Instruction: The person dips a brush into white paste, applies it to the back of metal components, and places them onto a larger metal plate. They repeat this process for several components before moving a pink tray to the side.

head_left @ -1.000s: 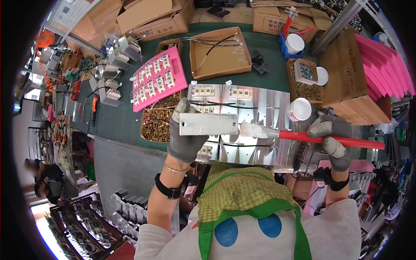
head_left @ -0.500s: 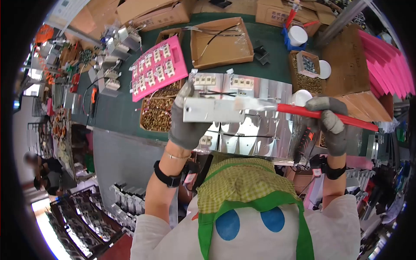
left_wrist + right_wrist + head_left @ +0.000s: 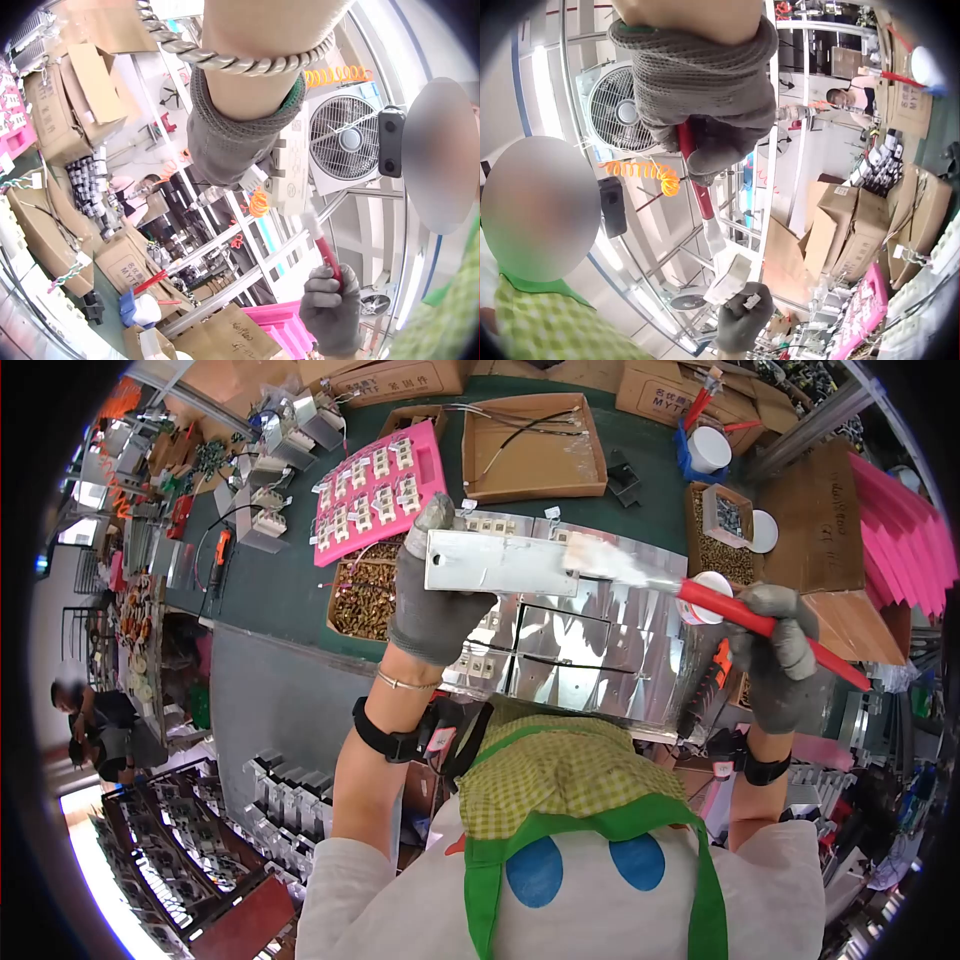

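In the gloved left hand [image 3: 430, 605] is a module with a flat pale metal plate [image 3: 500, 564] facing the head camera, a hole near its left end. The left wrist view shows the module's white body [image 3: 289, 172] with terminals on its other side. The gloved right hand [image 3: 778, 660] grips the red handle [image 3: 722, 602] of a brush. Its bristles [image 3: 605, 560], coated in whitish paste, overlap the plate's right end in the head view. In the right wrist view, fingers curl round the red handle [image 3: 690, 154].
Below the hands lie shiny metal sheets [image 3: 570, 660] with white modules and black wires. A pink tray [image 3: 375, 490] of modules and a box of brass screws [image 3: 365, 600] are left. Behind lies a cardboard tray [image 3: 540, 455]. A white tub [image 3: 706, 595] stands near the right hand.
The brush's bristles have moved from beside the plate's right end to overlapping it. The brush now slants more, its handle end lower. Both hands appear higher in the head view.
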`<state>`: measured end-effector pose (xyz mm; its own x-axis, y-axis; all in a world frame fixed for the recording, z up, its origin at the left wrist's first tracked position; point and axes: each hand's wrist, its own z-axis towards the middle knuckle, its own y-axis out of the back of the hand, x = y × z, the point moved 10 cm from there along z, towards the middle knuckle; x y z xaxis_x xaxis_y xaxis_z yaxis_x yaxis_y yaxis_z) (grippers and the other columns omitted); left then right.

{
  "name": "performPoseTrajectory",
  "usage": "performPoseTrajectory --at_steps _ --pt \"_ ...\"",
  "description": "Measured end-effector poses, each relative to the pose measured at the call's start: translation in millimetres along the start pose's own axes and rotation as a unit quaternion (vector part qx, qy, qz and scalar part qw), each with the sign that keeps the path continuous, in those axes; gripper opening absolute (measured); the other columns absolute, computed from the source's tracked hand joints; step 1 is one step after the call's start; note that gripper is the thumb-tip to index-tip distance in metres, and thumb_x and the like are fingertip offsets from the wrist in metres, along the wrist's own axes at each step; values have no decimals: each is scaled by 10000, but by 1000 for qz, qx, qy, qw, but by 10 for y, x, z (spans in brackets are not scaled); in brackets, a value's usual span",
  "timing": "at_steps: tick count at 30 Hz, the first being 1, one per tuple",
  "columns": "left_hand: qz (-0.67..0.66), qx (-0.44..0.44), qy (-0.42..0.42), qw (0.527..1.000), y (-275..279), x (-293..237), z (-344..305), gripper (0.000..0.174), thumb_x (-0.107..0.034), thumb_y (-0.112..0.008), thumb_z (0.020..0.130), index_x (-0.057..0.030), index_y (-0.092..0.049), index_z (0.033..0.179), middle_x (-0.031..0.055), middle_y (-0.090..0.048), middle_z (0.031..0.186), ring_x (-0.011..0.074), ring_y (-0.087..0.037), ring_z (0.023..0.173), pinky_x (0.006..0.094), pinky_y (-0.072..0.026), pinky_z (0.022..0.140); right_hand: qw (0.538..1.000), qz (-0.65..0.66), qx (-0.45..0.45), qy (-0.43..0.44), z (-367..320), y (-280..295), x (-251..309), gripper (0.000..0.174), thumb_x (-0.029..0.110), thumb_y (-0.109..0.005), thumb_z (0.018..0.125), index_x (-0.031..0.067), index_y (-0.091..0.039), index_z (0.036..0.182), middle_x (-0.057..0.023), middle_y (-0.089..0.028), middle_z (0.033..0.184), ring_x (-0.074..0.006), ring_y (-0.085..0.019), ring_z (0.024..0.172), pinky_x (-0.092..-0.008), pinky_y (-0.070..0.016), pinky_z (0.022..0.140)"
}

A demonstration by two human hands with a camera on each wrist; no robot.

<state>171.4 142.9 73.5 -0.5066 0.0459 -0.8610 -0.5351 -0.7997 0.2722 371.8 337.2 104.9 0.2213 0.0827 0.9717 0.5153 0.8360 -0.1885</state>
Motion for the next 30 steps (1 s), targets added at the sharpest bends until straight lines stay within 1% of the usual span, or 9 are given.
performPoseTrajectory --at_steps 5,7,9,12,18,23,25,27,30 --pt "59 -18 37 997 110 -13 178 233 -311 -444 831 -112 -450 709 -30 -386 531 72 -423 523 257 -430 560 998 -48 -49 0 -6 309 -95 398 340 -470 849 -13 -531 1021 -101 -582 779 -95 -501 569 -212 -394 471" --pt "-656 -30 190 730 -64 173 310 372 -370 -461 860 -119 -431 587 -59 -319 448 46 -355 441 266 -390 489 998 -11 -44 -34 38 38 -222 420 333 -418 883 6 -433 1146 -121 -586 850 -101 -530 620 -204 -417 504" --pt "-660 -121 218 709 -41 64 540 398 -328 -515 848 -84 -459 538 -21 -345 432 77 -361 428 290 -367 467 995 -28 55 -73 119 -480 -676 381 297 -415 892 66 -383 1193 -132 -591 868 -141 -575 712 -236 -468 585" --pt "-702 -33 88 706 -72 -204 1018 218 -275 -452 818 -115 -456 671 -60 -253 426 77 -262 417 395 -418 747 961 166 207 -83 82 -1404 -1187 201 199 -439 895 139 -398 1082 -94 -505 997 -188 -538 898 -274 -467 692" --pt "-347 -292 88 887 350 -205 1219 344 -333 -536 823 -59 -566 616 -14 -454 476 147 -432 459 294 -447 562 973 143 178 -43 156 -1895 -1186 311 93 -570 820 95 -352 1041 -89 -491 900 -157 -567 793 -275 -511 675" --pt "215 -230 -319 894 241 -860 1185 376 -268 -581 803 -42 -500 513 110 -420 468 228 -445 453 307 -358 459 960 203 107 -163 147 -1903 -1319 356 123 -618 788 93 -357 1029 -83 -489 900 -128 -549 763 -250 -492 655" --pt "229 -232 -325 888 198 -878 1165 369 -265 -600 783 -35 -497 512 116 -432 478 247 -460 464 302 -364 457 962 206 103 -149 133 -1922 -1286 396 109 -638 764 109 -357 1043 -66 -494 929 -114 -528 752 -245 -474 645" --pt "-40 -262 -63 962 397 -229 1327 352 -323 -597 790 -40 -532 592 72 -504 540 182 -500 494 278 -385 463 993 31 101 -43 177 -1895 -1204 320 167 -588 812 82 -364 1024 -100 -491 911 -126 -524 754 -246 -457 685" --pt "-411 -221 143 873 252 345 1314 335 -377 -536 834 -46 -556 785 25 -557 690 113 -535 581 266 -419 476 987 114 84 -75 199 -1586 -1220 273 176 -554 834 75 -380 1019 -117 -538 916 -133 -531 755 -241 -451 678"
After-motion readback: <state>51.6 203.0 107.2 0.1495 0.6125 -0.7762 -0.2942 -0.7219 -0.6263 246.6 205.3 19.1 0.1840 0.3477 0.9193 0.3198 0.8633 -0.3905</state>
